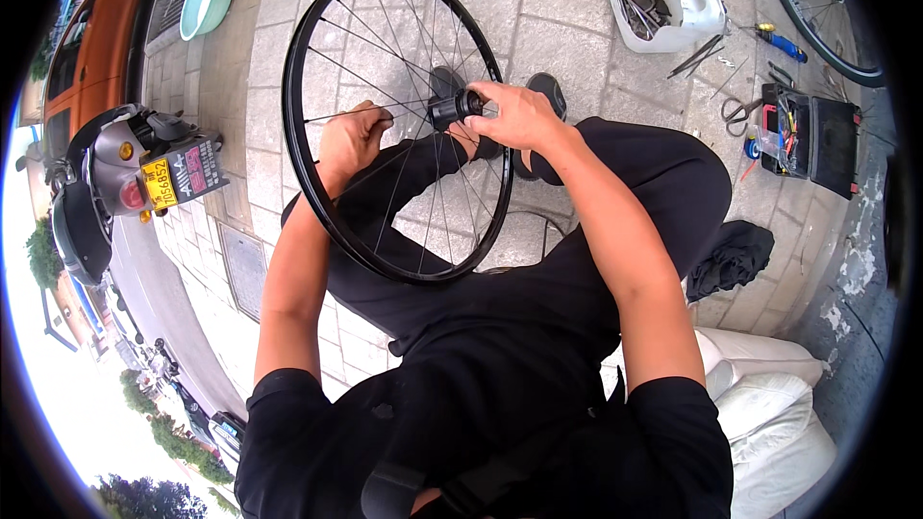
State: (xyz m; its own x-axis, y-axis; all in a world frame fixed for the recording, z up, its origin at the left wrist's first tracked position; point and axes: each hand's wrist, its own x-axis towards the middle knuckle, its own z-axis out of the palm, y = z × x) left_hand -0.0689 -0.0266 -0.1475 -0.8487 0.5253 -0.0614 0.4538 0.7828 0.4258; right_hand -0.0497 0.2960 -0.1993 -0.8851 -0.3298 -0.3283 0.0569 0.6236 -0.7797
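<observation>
grey paving blocks (567, 24) make up the ground, with an orange vehicle (101, 43), a parked scooter (106, 168) and a pale green basin (206, 3) off to the left. a bicycle wheel (293, 125) with a black rim is held up between the person's two hands, over the bent legs (639, 168), its lower edge near the lap.

the left forearm (296, 269) rises almost straight up and the left hand (354, 142) shows within the rim's outline, knuckles up, fingers curled in with the thumb close to them, beside the spokes; i cannot tell whether it grips one. the right forearm (620, 231) slants up and leftward, and the right hand (514, 115) has its thumb and forefinger clamped around the right end of the black hub (452, 111). the hands are apart, the hub's body between them.

the wheel appears as a tall oval, its long axis near upright, the top leaning slightly left. the hub's axle runs roughly left to right, its right end a little higher and pointing into the right hand.

at upper right are a cut-open white container (702, 5) of tools, scissors (738, 113) and an open toolbox (790, 130).
</observation>
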